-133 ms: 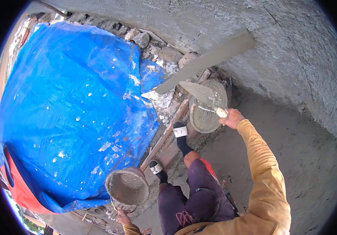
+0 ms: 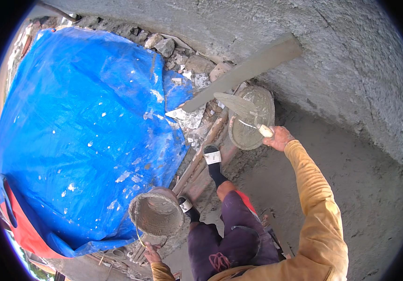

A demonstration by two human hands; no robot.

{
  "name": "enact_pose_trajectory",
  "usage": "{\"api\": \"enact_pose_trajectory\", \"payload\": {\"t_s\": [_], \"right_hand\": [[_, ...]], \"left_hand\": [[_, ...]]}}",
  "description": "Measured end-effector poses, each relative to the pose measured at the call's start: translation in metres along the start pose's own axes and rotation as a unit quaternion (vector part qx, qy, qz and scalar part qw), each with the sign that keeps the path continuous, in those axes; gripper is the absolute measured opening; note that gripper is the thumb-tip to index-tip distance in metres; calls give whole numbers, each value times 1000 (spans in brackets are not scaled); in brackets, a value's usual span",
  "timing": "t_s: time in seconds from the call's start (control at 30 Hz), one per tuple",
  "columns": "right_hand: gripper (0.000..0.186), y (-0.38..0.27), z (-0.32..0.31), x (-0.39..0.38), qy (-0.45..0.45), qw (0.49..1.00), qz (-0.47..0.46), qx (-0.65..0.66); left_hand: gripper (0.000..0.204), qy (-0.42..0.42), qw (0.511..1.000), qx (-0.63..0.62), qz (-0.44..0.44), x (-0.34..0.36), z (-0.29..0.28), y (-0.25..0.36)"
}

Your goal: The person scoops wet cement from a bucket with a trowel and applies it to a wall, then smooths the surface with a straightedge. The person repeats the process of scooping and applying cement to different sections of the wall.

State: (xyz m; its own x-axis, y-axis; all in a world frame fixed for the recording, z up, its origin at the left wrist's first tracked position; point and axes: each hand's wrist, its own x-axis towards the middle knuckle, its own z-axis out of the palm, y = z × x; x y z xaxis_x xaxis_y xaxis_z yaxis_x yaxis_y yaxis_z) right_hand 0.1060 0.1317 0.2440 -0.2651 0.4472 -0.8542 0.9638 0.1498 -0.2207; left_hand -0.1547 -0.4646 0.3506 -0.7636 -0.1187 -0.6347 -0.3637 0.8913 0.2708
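Observation:
My right hand [image 2: 278, 138] is closed on the pale handle of a trowel [image 2: 232, 105], whose wide grey blade is over a round tub [image 2: 254, 137] of wet grey mortar. At the lower middle, my left hand [image 2: 152, 253] grips the thin handle of a mortar-crusted bucket [image 2: 157, 215]; its inside is coated grey. Beyond the tub, a long flat grey board [image 2: 257, 61] lies at a slant from the rubble toward the wall.
A blue tarp [image 2: 79, 131] with a red underside fills the left. Stones and rubble [image 2: 164, 47] line the foot of a rough grey wall [image 2: 341, 61]. My sandalled feet [image 2: 213, 157] are beside a wooden plank [image 2: 201, 154]; a grey mortar floor [image 2: 351, 196] stretches to the right.
The bucket and my left hand have shifted slightly right and up. My right hand with the trowel has moved a little right and upward in view, along with the tub.

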Motion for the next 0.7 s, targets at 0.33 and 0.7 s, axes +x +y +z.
{"api": "enact_pose_trajectory", "payload": {"t_s": [0.33,0.7], "right_hand": [[53,65,-17,77,111,993,-45,-15],[45,73,4,99,342,923,-95,-145]], "left_hand": [[48,-184,965,-179,55,-38,156,143],[42,-379,919,-98,46,-63,304,206]]}}
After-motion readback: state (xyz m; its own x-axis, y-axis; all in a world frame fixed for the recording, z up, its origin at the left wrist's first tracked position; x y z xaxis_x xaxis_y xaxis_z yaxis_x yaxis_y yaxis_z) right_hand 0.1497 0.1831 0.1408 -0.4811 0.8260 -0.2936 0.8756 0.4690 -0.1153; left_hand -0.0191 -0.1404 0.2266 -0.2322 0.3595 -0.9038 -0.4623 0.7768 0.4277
